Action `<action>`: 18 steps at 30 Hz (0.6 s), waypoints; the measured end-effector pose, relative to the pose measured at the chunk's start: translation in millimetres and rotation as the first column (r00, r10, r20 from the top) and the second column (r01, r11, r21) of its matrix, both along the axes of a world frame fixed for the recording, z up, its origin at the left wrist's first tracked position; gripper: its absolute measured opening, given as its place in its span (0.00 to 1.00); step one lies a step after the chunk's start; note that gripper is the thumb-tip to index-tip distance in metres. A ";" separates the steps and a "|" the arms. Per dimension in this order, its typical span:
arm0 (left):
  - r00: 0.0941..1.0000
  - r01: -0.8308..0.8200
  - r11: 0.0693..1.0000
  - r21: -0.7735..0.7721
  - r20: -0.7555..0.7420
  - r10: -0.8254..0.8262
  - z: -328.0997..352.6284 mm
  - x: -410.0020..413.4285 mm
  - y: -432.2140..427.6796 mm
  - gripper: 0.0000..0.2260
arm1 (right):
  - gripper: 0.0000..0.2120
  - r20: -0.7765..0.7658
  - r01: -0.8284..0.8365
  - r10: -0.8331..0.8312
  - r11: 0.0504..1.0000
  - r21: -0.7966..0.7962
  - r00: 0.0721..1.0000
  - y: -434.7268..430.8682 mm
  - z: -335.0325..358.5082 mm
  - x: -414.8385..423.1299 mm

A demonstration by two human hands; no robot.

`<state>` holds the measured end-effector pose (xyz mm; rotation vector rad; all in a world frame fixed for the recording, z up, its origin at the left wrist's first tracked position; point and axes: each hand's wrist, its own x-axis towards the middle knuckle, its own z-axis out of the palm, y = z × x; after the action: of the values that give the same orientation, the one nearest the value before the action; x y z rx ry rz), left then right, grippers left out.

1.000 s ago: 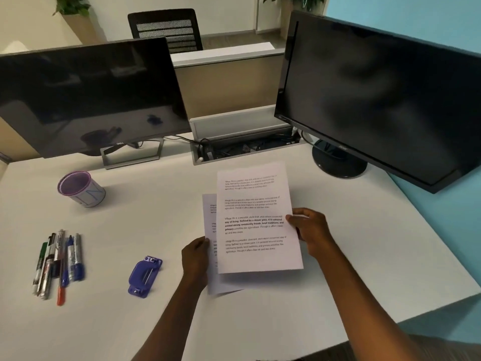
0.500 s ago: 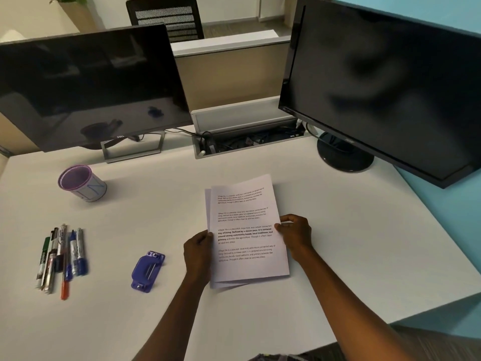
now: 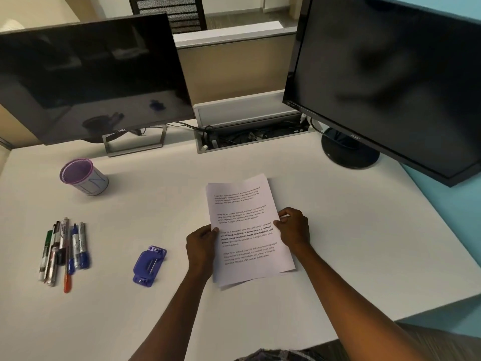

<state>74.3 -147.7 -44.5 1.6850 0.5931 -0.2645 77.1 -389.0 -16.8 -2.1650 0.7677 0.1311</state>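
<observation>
A thin stack of printed white sheets (image 3: 247, 225) lies on the white desk (image 3: 338, 230), nearly squared up, with a lower sheet's edge peeking out at the bottom and left. My left hand (image 3: 201, 246) holds the stack's left edge, thumb on top of the page. My right hand (image 3: 294, 226) grips the right edge with curled fingers. A blue stapler (image 3: 149, 265) lies on the desk to the left of my left hand, apart from it.
Several pens and markers (image 3: 63, 252) lie in a row at the left. A purple-rimmed cup (image 3: 82, 177) lies tipped behind them. Two dark monitors (image 3: 88, 76) (image 3: 390, 79) stand at the back, an open cable tray (image 3: 250, 134) between them.
The top sheet, held raised and offset from the lower one, has come down onto it. Both hands have drawn the sheets into one nearly aligned stack on the desk.
</observation>
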 end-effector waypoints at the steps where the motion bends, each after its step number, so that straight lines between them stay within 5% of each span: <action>1: 1.000 -0.001 1.000 -0.003 0.000 0.001 0.2 -0.1 -0.6 0.15 | 0.07 -0.001 -0.003 0.003 1.000 -0.003 1.000 0.9 -1.0 -0.5; 12: 0.999 -0.034 0.995 -0.095 -0.004 0.033 7.4 1.7 1.3 0.10 | 0.14 0.011 -0.080 0.082 0.991 -0.106 0.997 -3.7 -4.5 -6.8; 18: 0.997 0.044 0.962 -0.268 0.073 -0.025 23.1 3.4 6.4 0.04 | 0.31 0.084 0.039 -0.067 0.954 0.297 0.994 -21.6 3.0 6.8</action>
<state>77.7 -141.3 -21.4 1.4356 0.4547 -0.2972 83.9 -410.6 -13.8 -1.8525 0.7034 0.1085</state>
